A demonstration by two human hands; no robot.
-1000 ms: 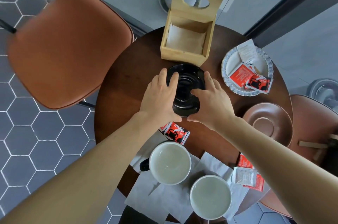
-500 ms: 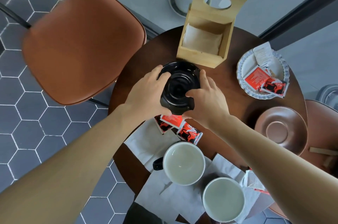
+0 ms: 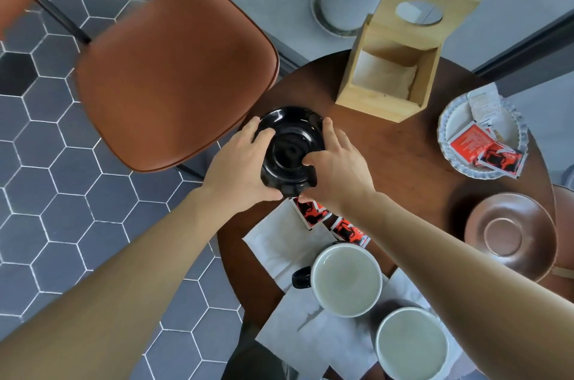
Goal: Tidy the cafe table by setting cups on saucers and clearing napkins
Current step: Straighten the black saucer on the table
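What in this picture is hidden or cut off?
Head view only:
- Black saucer: near rim hidden by left hand and right hand.
- Nearer cup: handle unseen.
- Red sachets: partly hidden under the right hand.
- Brown saucer: right rim covered by forearm.

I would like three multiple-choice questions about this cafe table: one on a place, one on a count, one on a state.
1. Where does the wooden napkin box stand?
A. at the table's far side
B. on the chair
C. on the floor

2. How many cups are on the table?
A. one
B. two
C. four

3. What are both hands doing?
A. resting open
B. gripping the black saucer
C. folding a napkin

Answers:
1 A, beyond the saucer.
2 B, the handled cup and the near cup.
3 B, the left hand and right hand curl round its rim.
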